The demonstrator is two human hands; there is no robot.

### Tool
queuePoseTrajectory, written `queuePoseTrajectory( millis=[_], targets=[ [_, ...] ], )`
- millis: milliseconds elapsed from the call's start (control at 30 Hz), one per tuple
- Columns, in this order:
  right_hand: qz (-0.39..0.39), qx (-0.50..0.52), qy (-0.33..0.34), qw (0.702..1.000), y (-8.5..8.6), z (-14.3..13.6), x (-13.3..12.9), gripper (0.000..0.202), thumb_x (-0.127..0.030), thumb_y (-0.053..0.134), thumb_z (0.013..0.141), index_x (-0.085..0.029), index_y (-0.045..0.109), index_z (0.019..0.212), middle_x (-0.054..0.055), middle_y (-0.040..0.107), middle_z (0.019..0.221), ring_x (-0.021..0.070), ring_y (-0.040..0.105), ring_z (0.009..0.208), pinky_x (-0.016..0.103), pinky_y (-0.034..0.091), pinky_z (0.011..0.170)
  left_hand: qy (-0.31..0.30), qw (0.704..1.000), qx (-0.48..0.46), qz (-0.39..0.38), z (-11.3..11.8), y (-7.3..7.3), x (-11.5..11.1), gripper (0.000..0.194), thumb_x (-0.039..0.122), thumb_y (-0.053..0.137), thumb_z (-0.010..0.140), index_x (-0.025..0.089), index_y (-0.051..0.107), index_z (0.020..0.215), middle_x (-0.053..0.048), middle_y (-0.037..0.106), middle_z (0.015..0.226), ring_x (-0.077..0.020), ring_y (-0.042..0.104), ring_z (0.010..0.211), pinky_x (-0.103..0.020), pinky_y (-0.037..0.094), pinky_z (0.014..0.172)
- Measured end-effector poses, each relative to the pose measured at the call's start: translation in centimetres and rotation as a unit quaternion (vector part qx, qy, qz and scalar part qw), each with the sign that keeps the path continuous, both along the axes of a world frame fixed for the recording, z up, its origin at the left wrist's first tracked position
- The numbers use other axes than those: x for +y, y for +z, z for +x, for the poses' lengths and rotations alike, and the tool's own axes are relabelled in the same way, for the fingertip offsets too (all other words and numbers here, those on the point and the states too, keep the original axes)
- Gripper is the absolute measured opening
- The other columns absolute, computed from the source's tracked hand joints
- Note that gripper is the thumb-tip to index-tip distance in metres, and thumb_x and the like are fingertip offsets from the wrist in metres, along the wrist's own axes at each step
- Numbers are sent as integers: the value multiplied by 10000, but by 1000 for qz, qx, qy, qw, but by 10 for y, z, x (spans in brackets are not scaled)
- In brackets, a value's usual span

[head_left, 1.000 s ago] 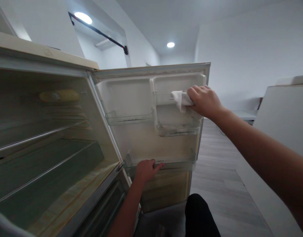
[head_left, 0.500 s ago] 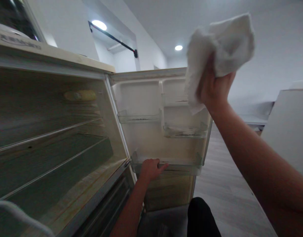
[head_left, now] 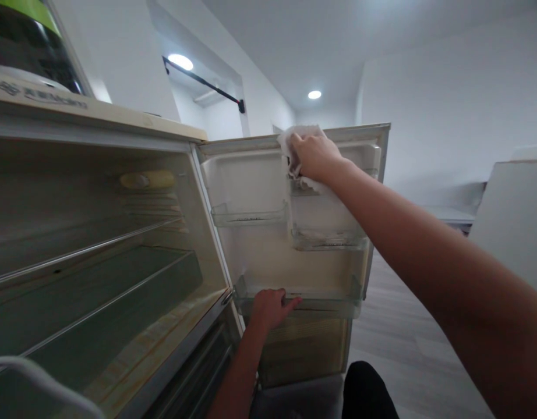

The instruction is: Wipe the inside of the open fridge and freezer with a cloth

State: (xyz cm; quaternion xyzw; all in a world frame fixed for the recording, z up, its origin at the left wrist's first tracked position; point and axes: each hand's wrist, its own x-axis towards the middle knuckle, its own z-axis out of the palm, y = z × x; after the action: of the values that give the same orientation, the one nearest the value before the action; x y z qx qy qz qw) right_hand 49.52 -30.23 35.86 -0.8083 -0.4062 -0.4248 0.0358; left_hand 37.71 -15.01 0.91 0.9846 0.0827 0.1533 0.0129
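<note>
The person is stretching the right hand (head_left: 314,154) toward the top of an open refrigerator door (head_left: 323,270), where it is closing around a crumpled white cloth (head_left: 288,139). The cloth is showing above, left of and below the fingers, just above the frame's centre, and is lying against the door's upper edge and inner panel. The left hand (head_left: 271,305) is resting at the front of the wide lower bin (head_left: 329,305), below the frame's centre; its fingers are curling loosely and one digit is pointing right, but whether it is gripping the rim cannot be told. Two smaller bins, a left bin (head_left: 251,218) and a right bin (head_left: 332,241), are sitting higher on the door. At left, glass shelves (head_left: 155,291) are spanning the fridge interior, with a yellowish cylinder (head_left: 148,179) hanging near its upper right corner. A white cord (head_left: 45,375) is curving across the lower left, and a dark-clad knee (head_left: 367,390) is poking up at the bottom.
</note>
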Motion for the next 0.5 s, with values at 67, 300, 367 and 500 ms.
queuePoseTrajectory(
  millis=[67, 300, 367, 500],
  targets=[
    [1, 20, 22, 1000, -1, 8, 6, 452, -178, 639, 846, -91, 559, 1282, 163, 686, 1117, 331, 640, 1085, 416, 501, 912, 4, 1000, -6, -3, 0, -1, 0, 818, 858, 192, 866, 225, 701, 769, -98, 749, 755, -292, 726, 789, -370, 451, 687],
    [-19, 74, 53, 996, -1, 24, -17, 291, -254, 627, 839, -174, 684, 1114, 121, 716, 1079, 266, 636, 1019, 360, 502, 865, 9, 1000, -1, 6, 0, -2, 1, 831, 862, 188, 862, 222, 712, 787, -107, 751, 759, -291, 728, 801, -371, 448, 707],
    [-2, 107, -1, 994, -2, 26, -36, 290, -328, 669, 838, -168, 715, 1075, 135, 716, 1060, 287, 633, 1014, 389, 505, 862, 9, 1000, 2, 7, 0, -2, 1, 830, 858, 185, 866, 221, 712, 798, -109, 752, 771, -291, 727, 801, -370, 443, 702],
    [47, 151, -103, 982, -5, 32, -68, 435, -481, 708, 829, -129, 739, 1083, 183, 711, 1090, 335, 630, 1047, 441, 504, 880, 13, 1000, 9, 6, 2, 1, -2, 822, 853, 191, 872, 216, 707, 803, -112, 748, 778, -287, 723, 813, -366, 434, 704]
  ],
)
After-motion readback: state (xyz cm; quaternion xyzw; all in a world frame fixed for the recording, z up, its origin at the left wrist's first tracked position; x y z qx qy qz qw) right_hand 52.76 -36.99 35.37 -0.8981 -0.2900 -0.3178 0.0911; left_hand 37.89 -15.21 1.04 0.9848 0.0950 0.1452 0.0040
